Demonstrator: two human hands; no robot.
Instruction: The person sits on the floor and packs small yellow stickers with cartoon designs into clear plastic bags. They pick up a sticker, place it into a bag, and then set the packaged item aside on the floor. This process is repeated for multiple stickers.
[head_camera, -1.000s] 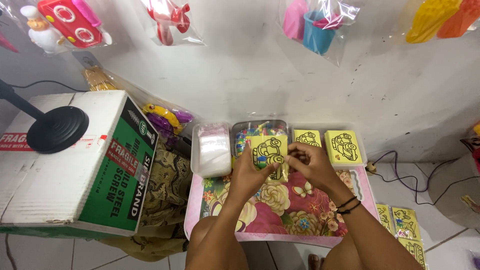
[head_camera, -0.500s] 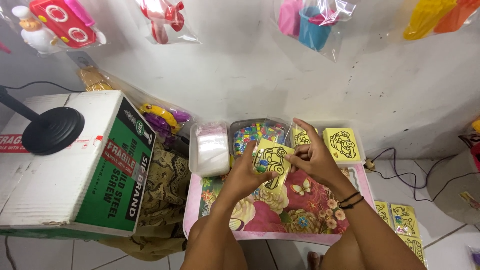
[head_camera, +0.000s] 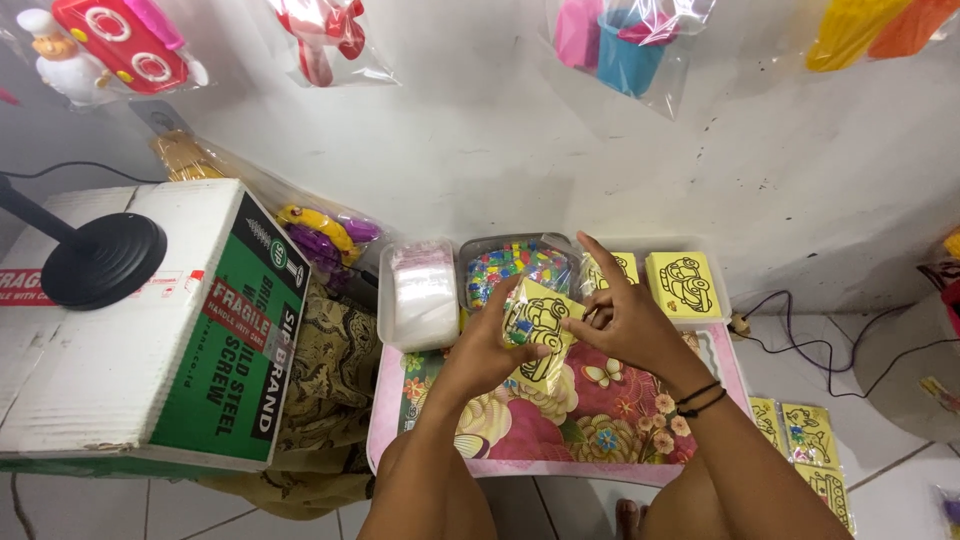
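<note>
Where the white wall meets the floor, a large white-and-green cardboard box (head_camera: 150, 330) fills the left of the view, with a black round lamp base (head_camera: 97, 260) resting on its top. Just right of the box, patterned brown cloth (head_camera: 320, 390) lies bunched on the floor. Next in size: a pink lap table with a floral top (head_camera: 600, 420), set directly before the person. Along its far edge sit a clear tub of folded plastic bags (head_camera: 423, 293), a tray of small multicoloured pieces (head_camera: 512, 265), and a stack of yellow picture cards (head_camera: 683, 283), side by side. More yellow cards in sleeves (head_camera: 805, 450) lie on the tiled floor to the right. Bagged plastic toys (head_camera: 620, 40) hang on the wall above.

Both hands meet over the table's far half. Left hand (head_camera: 490, 345): fingers curled around the left edge of a yellow card with a black line drawing (head_camera: 540, 335), firm hold, card raised off the table and tilted. Right hand (head_camera: 625, 320): thumb and lower fingers pinch the card's right edge; index finger extended upward, free. Two dark bands (head_camera: 700, 398) on the right wrist.
</note>
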